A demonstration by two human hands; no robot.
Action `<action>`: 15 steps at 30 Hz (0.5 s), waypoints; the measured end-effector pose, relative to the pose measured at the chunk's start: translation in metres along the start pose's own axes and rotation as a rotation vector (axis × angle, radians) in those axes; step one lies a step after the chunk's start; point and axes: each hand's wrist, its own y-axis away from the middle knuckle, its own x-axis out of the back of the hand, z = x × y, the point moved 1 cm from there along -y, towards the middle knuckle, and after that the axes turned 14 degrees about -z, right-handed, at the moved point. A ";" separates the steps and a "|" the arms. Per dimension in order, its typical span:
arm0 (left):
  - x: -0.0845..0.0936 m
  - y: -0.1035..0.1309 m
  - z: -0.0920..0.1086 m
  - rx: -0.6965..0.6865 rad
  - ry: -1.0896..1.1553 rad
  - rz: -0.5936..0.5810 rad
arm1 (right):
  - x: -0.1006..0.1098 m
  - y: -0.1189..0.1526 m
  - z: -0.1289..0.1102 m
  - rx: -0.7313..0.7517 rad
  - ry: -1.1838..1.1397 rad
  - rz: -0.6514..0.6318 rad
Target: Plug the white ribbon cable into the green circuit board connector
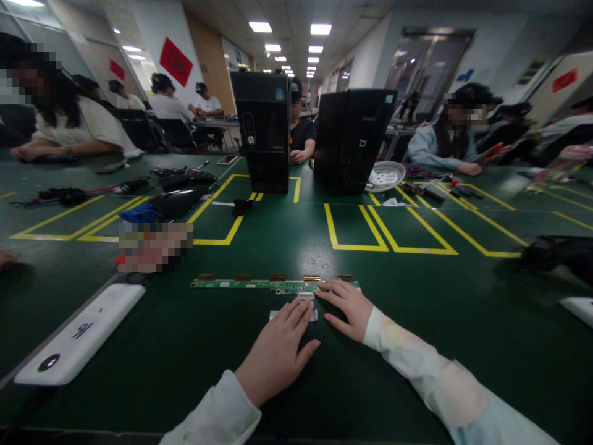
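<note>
A long, narrow green circuit board (250, 285) lies across the green table in front of me, with several copper-coloured tabs along its far edge. My right hand (347, 306) rests over the board's right end, palm down, fingers stretched out. Just nearer to me, my left hand (283, 349) lies flat with its fingers extended over a small whitish flat piece (314, 314). That piece sits below a white connector (305, 296) at the board's near edge. The left fingers cover much of it, so its kind cannot be made out.
A white device (99, 327) lies at left, near a blurred-out item (155, 247). Two black computer towers (266, 133) (354, 142) stand at the back. Cables (69, 194) and a white basket (386, 176) lie farther off. Yellow tape (361, 247) marks the table. Other people sit around.
</note>
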 end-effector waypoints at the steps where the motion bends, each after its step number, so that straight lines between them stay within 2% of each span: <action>1: 0.000 0.000 0.000 -0.002 0.003 0.002 | 0.000 0.000 0.000 0.003 -0.005 0.000; 8: 0.003 -0.003 0.003 0.018 0.018 0.041 | 0.001 0.000 0.002 0.012 -0.021 -0.001; 15: 0.001 -0.002 0.001 0.026 0.029 0.087 | -0.004 -0.002 0.003 0.011 -0.005 0.055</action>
